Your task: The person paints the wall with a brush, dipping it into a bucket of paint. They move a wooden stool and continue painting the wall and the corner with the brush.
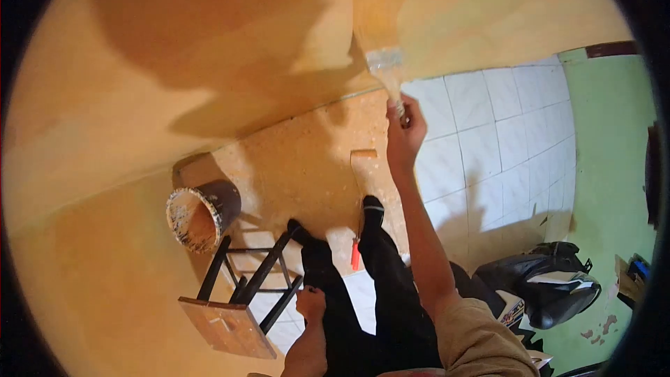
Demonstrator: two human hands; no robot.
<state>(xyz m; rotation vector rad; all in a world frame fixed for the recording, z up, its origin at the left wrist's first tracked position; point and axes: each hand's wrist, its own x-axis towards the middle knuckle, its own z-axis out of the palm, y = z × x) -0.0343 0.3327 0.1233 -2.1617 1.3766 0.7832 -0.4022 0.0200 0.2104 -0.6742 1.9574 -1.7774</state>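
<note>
My right hand (pixel 407 124) is wrapped round the handle of a wide paintbrush (pixel 385 61). The brush points up, its bristles against the yellow-orange wall (pixel 481 10), where a darker streak runs above it. Low beside my thigh, my left hand (pixel 310 303) is curled closed, with nothing visible in it. A wooden stool (pixel 227 324) with dark legs stands just left of that hand. Between my feet and beyond them lies a paint roller (pixel 355 255) with a red handle, its orange head (pixel 363 154) farther off on the floor.
A paint-spattered bucket (pixel 222 204) with orange paint inside stands by the wall at left. Brownish, speckled covering (pixel 300 146) lies on the floor, with white tiles (pixel 481 119) to its right. A dark motorcycle (pixel 516 279) is parked near the green wall (pixel 607 132).
</note>
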